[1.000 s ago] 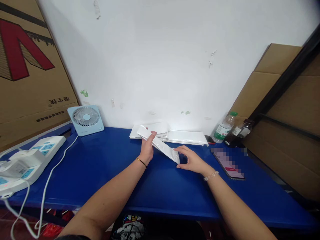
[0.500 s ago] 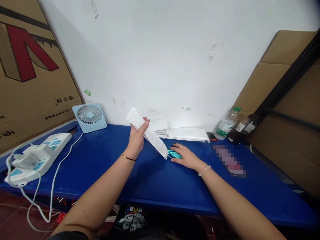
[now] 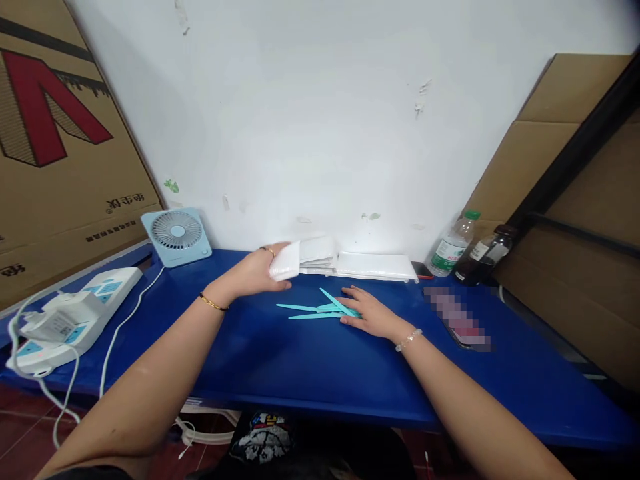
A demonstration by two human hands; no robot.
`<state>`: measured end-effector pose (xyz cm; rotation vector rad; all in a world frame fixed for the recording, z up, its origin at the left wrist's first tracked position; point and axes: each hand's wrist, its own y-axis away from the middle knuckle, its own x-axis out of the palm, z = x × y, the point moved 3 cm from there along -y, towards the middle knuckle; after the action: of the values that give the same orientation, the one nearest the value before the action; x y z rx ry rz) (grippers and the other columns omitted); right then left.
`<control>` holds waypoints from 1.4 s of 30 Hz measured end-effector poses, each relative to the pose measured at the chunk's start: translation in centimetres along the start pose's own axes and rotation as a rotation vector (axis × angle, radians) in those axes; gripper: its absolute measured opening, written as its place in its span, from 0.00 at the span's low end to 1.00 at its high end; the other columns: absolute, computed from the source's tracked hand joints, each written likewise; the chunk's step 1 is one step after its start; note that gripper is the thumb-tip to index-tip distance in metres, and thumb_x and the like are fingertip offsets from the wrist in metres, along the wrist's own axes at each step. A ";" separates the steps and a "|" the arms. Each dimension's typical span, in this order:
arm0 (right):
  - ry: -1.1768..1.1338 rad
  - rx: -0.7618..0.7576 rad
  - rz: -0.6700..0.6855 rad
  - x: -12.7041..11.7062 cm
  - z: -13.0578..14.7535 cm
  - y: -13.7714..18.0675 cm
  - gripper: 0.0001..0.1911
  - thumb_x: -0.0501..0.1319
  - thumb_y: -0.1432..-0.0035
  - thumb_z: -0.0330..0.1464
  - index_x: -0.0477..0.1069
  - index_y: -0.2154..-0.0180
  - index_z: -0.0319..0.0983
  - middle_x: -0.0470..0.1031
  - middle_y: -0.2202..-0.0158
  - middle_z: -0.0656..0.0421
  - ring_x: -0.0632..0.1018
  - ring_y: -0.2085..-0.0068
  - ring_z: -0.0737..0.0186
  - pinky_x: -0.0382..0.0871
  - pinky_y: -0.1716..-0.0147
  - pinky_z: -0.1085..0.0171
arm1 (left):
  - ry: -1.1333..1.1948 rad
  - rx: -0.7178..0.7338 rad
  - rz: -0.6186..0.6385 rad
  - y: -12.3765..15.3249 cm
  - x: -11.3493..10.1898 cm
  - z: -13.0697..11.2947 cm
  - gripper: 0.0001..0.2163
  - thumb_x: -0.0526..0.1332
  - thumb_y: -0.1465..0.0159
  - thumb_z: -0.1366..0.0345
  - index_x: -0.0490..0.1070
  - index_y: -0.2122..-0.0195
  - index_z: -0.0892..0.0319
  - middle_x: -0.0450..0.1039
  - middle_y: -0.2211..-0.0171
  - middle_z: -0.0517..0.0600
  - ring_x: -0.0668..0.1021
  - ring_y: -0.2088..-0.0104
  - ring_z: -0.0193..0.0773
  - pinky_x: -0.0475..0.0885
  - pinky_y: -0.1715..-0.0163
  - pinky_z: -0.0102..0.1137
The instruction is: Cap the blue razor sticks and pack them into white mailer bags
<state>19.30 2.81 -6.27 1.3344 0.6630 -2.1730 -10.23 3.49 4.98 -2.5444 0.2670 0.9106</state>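
Observation:
My left hand (image 3: 257,270) is closed around a flat white packet (image 3: 286,261) in shiny wrapping, at the left end of a stack of white packets (image 3: 319,252) by the wall. Its fingertips are partly hidden behind the packet. Several thin teal plastic sticks (image 3: 305,309) with narrow, blade-like ends lie fanned and crossed on the blue table. My right hand (image 3: 373,313) rests over their right ends, fingers stretched and apart, the thumb touching the lowest stick. The palm hides those ends.
More flat white packets (image 3: 376,265) lie along the wall. A light blue fan (image 3: 177,235) and a white power strip (image 3: 75,320) with cables stand at left. At right are a clear bottle (image 3: 450,248), a dark bottle (image 3: 483,259) and a blurred phone-like object (image 3: 457,319). Cardboard (image 3: 55,187) flanks the table.
My left hand has moved back toward the wall with the white packet, which was tilted over the teal sticks and now sits by the stack. The sticks are uncovered; my right hand stays nearly still.

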 end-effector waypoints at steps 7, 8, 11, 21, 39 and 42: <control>-0.129 0.213 -0.314 -6.1 -4.5 3.4 0.23 0.53 0.39 0.47 0.71 0.50 0.42 0.73 0.51 0.52 0.74 0.51 0.53 0.67 0.50 0.53 | -0.388 -0.197 0.214 1.2 1.3 8.0 0.53 0.73 0.67 0.50 0.57 0.38 0.56 0.60 0.40 0.64 0.59 0.39 0.62 0.54 0.42 0.48; -0.135 0.279 -0.279 -6.6 -5.3 4.2 0.23 0.55 0.41 0.48 0.71 0.51 0.41 0.74 0.54 0.52 0.75 0.54 0.53 0.69 0.53 0.53 | -0.312 -0.177 0.202 1.2 1.7 7.7 0.51 0.72 0.64 0.50 0.57 0.38 0.55 0.57 0.38 0.62 0.58 0.38 0.59 0.53 0.41 0.46; -0.164 0.361 -0.040 -6.7 -6.5 5.9 0.36 0.66 0.55 0.50 0.68 0.46 0.43 0.72 0.51 0.51 0.75 0.52 0.49 0.70 0.54 0.53 | 0.019 -0.086 0.197 0.9 4.6 5.4 0.40 0.71 0.56 0.51 0.63 0.41 0.51 0.57 0.37 0.55 0.61 0.38 0.51 0.52 0.39 0.39; -0.236 0.224 0.323 -4.2 -3.7 4.1 0.48 0.66 0.57 0.53 0.55 0.37 0.48 0.46 0.32 0.57 0.43 0.33 0.45 0.42 0.36 0.49 | -0.342 0.259 0.421 -0.1 14.5 1.3 0.12 0.56 0.37 0.59 0.70 0.55 0.54 0.72 0.56 0.52 0.73 0.53 0.44 0.64 0.52 0.36; -0.143 0.066 -0.194 -3.2 -3.6 1.0 0.14 0.57 0.40 0.42 0.76 0.63 0.41 0.76 0.59 0.54 0.74 0.57 0.57 0.67 0.55 0.59 | 0.092 -0.130 0.276 -3.9 13.2 5.6 0.12 0.65 0.50 0.55 0.70 0.73 0.59 0.73 0.74 0.47 0.74 0.72 0.36 0.66 0.72 0.29; -0.150 0.110 -0.231 -3.2 -3.9 0.8 0.15 0.59 0.42 0.43 0.75 0.59 0.42 0.76 0.59 0.55 0.75 0.58 0.57 0.68 0.59 0.60 | 0.105 -0.114 0.292 -4.3 13.4 6.0 0.13 0.65 0.50 0.54 0.71 0.74 0.59 0.74 0.73 0.47 0.74 0.71 0.36 0.67 0.70 0.29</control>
<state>23.59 5.21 -5.06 1.1827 0.6761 -2.4990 -1.95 9.49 -6.39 -2.7089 0.6505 0.9185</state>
